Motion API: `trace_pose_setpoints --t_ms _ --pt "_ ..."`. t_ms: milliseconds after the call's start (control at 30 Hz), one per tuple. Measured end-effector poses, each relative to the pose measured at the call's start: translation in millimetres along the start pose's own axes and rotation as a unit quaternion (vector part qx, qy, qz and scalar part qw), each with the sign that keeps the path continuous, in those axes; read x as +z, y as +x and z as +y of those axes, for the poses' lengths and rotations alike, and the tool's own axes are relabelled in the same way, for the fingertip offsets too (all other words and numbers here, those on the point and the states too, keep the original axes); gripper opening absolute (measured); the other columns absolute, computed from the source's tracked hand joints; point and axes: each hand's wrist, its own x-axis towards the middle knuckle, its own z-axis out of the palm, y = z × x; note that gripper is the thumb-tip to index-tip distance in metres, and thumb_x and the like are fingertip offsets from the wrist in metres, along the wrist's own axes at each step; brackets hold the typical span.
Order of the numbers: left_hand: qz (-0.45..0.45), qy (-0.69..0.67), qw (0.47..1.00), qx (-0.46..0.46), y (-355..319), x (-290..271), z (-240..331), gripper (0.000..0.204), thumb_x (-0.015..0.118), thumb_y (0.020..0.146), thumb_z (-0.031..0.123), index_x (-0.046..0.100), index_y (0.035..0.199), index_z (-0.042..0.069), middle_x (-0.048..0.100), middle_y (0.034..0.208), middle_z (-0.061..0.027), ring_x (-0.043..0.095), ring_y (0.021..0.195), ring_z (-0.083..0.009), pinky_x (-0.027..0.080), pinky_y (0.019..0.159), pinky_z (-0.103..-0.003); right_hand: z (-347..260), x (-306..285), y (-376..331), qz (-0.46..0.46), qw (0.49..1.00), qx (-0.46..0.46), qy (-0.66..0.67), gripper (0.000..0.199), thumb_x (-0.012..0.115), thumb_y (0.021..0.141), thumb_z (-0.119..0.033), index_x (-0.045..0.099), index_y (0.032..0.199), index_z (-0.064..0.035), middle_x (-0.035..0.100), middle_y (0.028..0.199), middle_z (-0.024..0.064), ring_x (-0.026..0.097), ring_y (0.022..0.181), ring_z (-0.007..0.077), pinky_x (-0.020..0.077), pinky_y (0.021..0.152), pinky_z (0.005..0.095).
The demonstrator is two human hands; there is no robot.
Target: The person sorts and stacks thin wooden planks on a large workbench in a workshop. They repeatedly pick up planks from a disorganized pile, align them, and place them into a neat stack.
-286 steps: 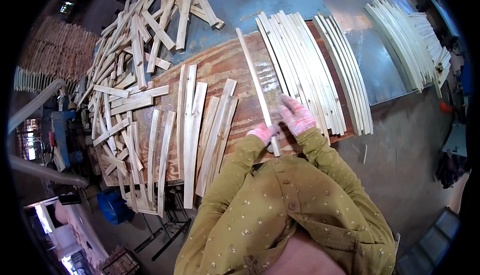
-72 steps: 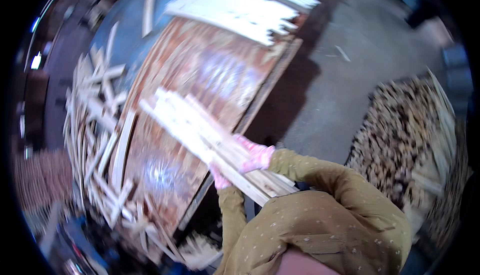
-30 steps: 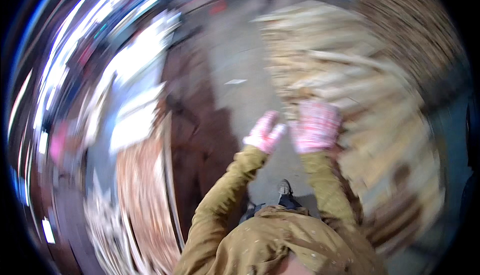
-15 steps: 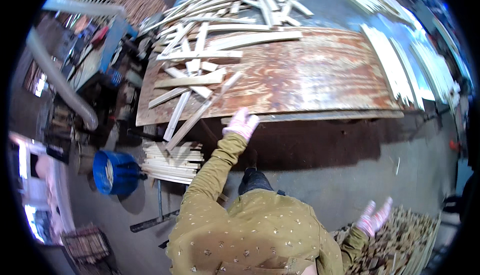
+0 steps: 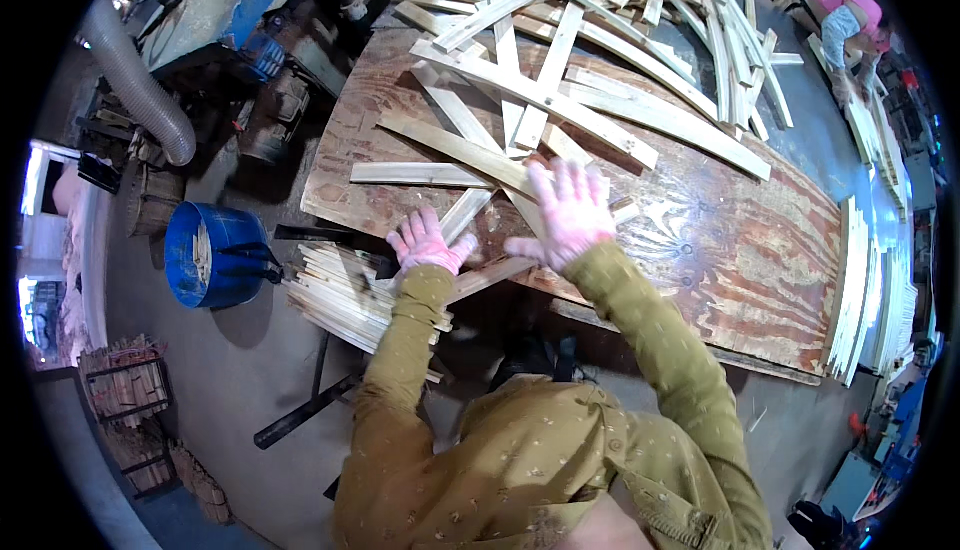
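My left hand, in a pink and white glove, hovers with spread fingers at the near left edge of the worn plywood tabletop. Just right of it, my gloved right hand is open over the wooden slats, with its thumb stretched to the left. A long slat runs diagonally up to the right hand's fingers, and a shorter slat lies left of it. Beneath the hands, another slat juts over the table's near edge. Whether either palm touches wood cannot be made out.
Loose slats are heaped at the back. Stacked strips rest on a stand at the near left, beside a blue bucket. A co-worker in pink bends over boards at the far right. More strips line the table's right end.
My view has swung left and closer to the slats. My right hand has come up from the lower right to over the slats. My left hand has moved left along the table edge.
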Motion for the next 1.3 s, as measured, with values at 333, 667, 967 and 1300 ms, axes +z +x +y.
trace_pose_setpoints --t_ms 333,667,967,1300 --pt "-0.031 -0.037 0.989 0.138 -49.3 2.9 10.3 0.123 0.07 0.056 0.072 0.025 0.145 0.0 0.035 0.142 -0.0257 0.032 0.132 -0.0417 0.022 0.11 -0.056 35.3 49.6 74.4 -0.186 0.981 0.052 0.002 0.09 0.07 0.078 -0.026 0.017 0.149 -0.0145 0.056 0.123 0.0236 0.057 0.112 0.0383 0.0449 0.096 0.0462" --pt "-0.051 -0.09 0.992 -0.078 -91.2 44.0 73.5 0.102 0.075 0.071 0.027 0.013 0.15 0.01 0.038 0.141 -0.0229 0.059 0.101 -0.0446 0.05 0.083 -0.052 140.1 21.0 5.9 -0.178 0.973 0.147 -0.019 0.089 0.071 0.078 -0.036 0.022 0.149 -0.0138 0.056 0.127 0.02 0.057 0.115 0.0351 0.0463 0.096 0.043" --pt "-0.306 -0.596 0.74 -0.058 -143.0 -9.3 88.0 0.056 0.07 0.077 0.009 0.05 0.128 0.002 0.059 0.083 -0.0049 0.058 0.069 -0.0148 0.049 0.06 -0.029 204.9 62.7 -82.3 -0.081 0.94 0.169 0.285 0.102 0.078 0.073 -0.038 0.018 0.152 -0.017 0.057 0.129 0.0201 0.059 0.114 0.0339 0.046 0.097 0.0379" --pt "-0.381 -0.905 0.19 -0.005 -222.5 -116.8 53.9 0.07 0.054 0.09 0.025 0.022 0.148 0.002 0.051 0.079 -0.0053 0.049 0.053 -0.0147 0.038 0.04 -0.028 291.8 67.0 -117.2 0.12 0.733 0.205 0.637 0.063 0.078 0.079 -0.023 0.048 0.132 -0.0074 0.064 0.111 0.0084 0.062 0.09 0.0185 0.0526 0.081 0.0309"
